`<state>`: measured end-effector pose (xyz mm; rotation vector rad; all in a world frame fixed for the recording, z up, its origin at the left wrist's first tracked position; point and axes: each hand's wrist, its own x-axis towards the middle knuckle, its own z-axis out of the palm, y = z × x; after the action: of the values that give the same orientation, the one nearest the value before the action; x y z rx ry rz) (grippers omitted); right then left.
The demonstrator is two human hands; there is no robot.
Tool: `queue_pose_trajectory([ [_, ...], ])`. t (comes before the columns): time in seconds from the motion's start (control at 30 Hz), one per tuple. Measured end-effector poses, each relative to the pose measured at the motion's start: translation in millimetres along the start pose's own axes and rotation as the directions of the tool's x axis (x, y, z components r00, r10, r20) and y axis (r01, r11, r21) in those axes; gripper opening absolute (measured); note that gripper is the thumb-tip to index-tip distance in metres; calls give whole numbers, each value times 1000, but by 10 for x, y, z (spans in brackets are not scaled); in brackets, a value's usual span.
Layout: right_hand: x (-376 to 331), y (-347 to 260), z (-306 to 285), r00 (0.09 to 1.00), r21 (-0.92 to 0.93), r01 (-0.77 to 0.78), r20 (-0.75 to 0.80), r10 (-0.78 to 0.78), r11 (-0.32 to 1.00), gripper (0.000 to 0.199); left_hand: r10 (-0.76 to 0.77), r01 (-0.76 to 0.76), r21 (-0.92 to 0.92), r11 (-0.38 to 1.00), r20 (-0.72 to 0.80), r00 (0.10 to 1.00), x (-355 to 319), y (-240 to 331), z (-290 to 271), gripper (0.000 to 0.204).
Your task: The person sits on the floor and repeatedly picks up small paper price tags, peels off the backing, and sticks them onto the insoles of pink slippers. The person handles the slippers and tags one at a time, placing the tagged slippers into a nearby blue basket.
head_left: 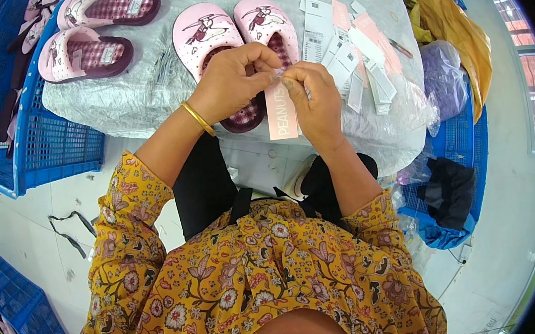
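Seen from above, a person in a yellow flowered top sits at a round bench (138,96) covered in grey plastic sheeting. Both hands meet near the picture's centre, just above the bench's near edge. The left hand (230,81), with a gold bangle (198,118) at the wrist, and the right hand (312,95) are drawn together, their fingertips pinching the top end of a pale pink card tag (281,113). The tag hangs between the two hands with its long axis running from twelve to six o'clock, its free end pointing at six toward the person's body. Both hands grip it at about the same spot; the right hand's thumb lies along its upper edge, so neither is clearly nearer. Directly behind the hands, at twelve o'clock, sits a pair of pink slippers (234,27) with a cartoon print, toes pointing away toward twelve; the hands partly cover the dark checked insoles. Whether the tag is tied to a slipper cannot be told. At two o'clock from the hands lies a loose heap of white and pink tags (354,56). At ten o'clock, more pink slippers (97,34) rest near a blue plastic crate (45,147). A purple plastic bag (444,78) sits at three o'clock.
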<state>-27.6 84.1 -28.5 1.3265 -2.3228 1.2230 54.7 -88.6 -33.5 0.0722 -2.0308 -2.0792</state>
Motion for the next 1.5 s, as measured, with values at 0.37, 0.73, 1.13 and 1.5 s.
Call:
queue_pose_trajectory([
  [0.37,-8,-31,32,1000,-4,-19,15,19,1000,9,-40,40,41,998,-5,999,-30,36,16,17],
  [0.73,48,-47,1,991,174,-100,103,83,980,9,-63,64,108,992,-9,998,-78,67,0,12],
  [1.13,651,-473,122,908,-277,-88,374,191,957,56,470,-101,515,851,-664,581,-260,-52,-585,9],
  [1.5,850,-130,-184,922,-73,-198,325,211,977,29,401,-168,377,911,-711,577,-325,-345,-592,11],
])
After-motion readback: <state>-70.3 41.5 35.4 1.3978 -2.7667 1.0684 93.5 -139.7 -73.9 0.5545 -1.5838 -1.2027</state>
